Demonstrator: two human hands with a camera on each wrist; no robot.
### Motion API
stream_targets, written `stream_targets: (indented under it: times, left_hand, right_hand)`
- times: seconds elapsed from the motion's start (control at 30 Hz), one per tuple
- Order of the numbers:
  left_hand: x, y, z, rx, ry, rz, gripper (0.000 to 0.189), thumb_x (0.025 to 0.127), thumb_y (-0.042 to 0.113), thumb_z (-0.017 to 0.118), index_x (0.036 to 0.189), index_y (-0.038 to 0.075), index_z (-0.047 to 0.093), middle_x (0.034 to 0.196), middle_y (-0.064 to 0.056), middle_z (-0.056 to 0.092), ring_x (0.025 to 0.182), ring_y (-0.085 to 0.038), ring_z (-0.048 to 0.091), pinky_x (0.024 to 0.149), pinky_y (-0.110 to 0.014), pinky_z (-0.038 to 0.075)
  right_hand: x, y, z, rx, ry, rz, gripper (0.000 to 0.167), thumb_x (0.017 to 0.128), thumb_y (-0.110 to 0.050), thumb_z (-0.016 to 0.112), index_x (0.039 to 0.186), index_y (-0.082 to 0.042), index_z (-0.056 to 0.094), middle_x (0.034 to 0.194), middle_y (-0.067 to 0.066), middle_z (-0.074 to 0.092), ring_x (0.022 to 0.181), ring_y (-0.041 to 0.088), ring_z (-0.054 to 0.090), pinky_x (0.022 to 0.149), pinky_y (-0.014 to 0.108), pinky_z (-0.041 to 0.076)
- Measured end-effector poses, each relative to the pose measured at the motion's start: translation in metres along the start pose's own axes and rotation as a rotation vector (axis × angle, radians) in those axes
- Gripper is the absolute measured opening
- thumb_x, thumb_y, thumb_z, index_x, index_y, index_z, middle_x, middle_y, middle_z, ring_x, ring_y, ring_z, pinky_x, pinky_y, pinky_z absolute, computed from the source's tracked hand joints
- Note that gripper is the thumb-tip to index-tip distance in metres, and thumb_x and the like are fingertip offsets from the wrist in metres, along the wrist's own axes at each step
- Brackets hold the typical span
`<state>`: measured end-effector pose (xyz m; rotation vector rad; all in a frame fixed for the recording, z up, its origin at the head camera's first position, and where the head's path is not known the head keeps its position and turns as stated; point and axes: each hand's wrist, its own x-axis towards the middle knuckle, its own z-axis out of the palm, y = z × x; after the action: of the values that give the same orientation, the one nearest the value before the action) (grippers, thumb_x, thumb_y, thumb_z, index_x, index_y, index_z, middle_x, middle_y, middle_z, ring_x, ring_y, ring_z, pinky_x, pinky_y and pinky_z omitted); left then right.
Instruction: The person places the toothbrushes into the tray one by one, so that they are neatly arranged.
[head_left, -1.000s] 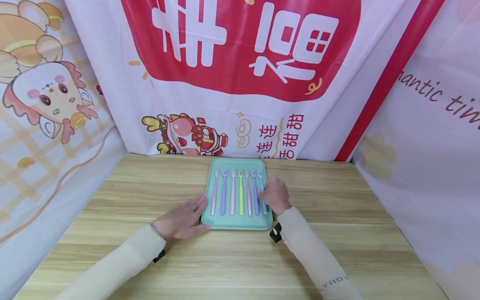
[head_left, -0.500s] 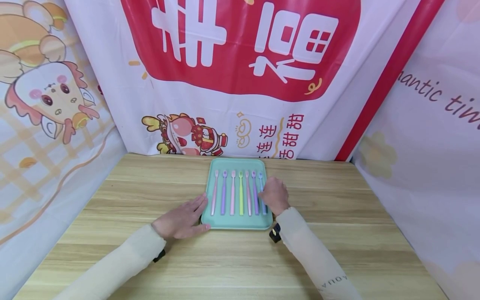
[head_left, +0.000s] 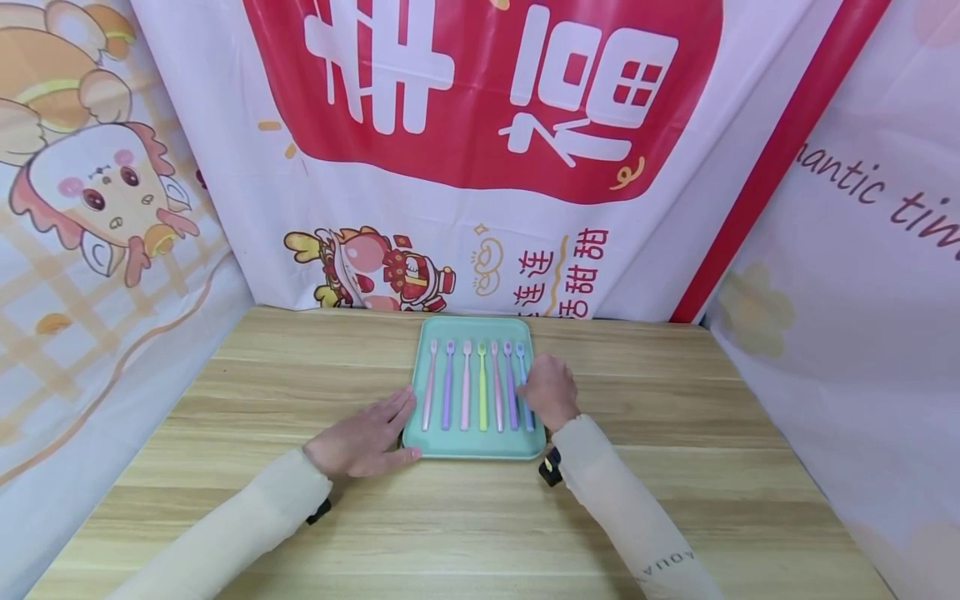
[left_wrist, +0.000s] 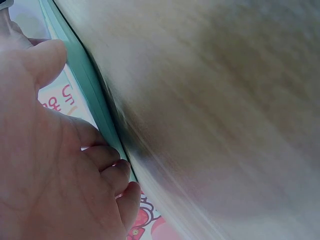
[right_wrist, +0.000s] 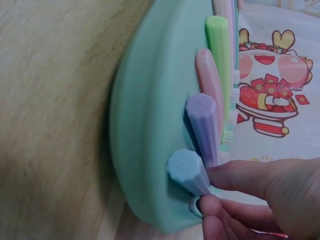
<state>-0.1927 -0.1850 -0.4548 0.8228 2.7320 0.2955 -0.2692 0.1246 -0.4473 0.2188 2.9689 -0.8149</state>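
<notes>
A mint-green tray [head_left: 480, 448] holds a row of several toothbrushes, heads toward the back wall. At the row's right end lies a light blue toothbrush [head_left: 521, 354]; my right hand [head_left: 551, 390] pinches its handle between thumb and fingers, as the right wrist view shows. Just left of it is a purple toothbrush [right_wrist: 204, 125], close to my thumb. Further left come a pink toothbrush [head_left: 497, 392] and a yellow-green toothbrush [head_left: 482, 392]. My left hand [head_left: 367, 437] rests against the tray's left edge, fingers extended and thumb at the near corner.
The wooden table [head_left: 480, 533] extends around the tray on both sides and in front. Behind it hangs a red and white printed cloth [head_left: 480, 183], close to the tray's far edge. Printed cloths also hang left and right.
</notes>
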Motion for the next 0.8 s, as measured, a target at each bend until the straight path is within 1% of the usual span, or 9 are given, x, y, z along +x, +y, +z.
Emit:
stream_targets:
  times: [0.1,0.3,0.73,0.8]
  left_hand:
    - [0.0002,-0.0001,0.0,0.005,-0.002,-0.002,0.091,0.107,0.057,0.052,0.166,-0.005,0.021,0.176,-0.023,0.015,0.163,-0.041,0.022,0.131,-0.06,0.026]
    - [0.0,0.0004,-0.0007,0.002,-0.004,-0.001,0.091,0.107,0.057,0.052,0.165,-0.005,0.021,0.176,-0.023,0.015,0.163,-0.041,0.021,0.131,-0.059,0.026]
    - [-0.0006,0.0018,-0.0014,0.011,-0.003,-0.001,0.091,0.107,0.057,0.053,0.165,-0.005,0.021,0.176,-0.024,0.016,0.163,-0.04,0.022,0.131,-0.059,0.026]
    - [-0.0004,0.0015,-0.0011,0.012,-0.005,-0.001,0.091,0.107,0.057,0.053,0.166,-0.005,0.021,0.176,-0.024,0.015,0.163,-0.04,0.022,0.131,-0.059,0.026]
  right_hand:
    - [-0.0003,0.0003,0.0003,0.003,-0.001,0.003,0.02,0.089,-0.015,0.085,0.079,-0.008,0.07,0.069,0.005,0.069,0.059,0.016,0.065,0.049,0.024,0.049]
    - [-0.0001,0.0033,0.0031,0.018,0.019,-0.022,0.019,0.09,-0.013,0.084,0.079,-0.007,0.07,0.069,0.006,0.069,0.058,0.016,0.064,0.048,0.024,0.048]
    - [-0.0014,0.0044,0.001,0.062,0.012,-0.024,0.016,0.09,-0.012,0.084,0.081,-0.006,0.072,0.068,0.006,0.07,0.058,0.016,0.066,0.049,0.025,0.051]
    - [-0.002,0.005,0.0003,0.067,0.011,-0.026,0.017,0.089,-0.011,0.084,0.079,-0.006,0.072,0.067,0.006,0.07,0.057,0.016,0.065,0.049,0.025,0.05]
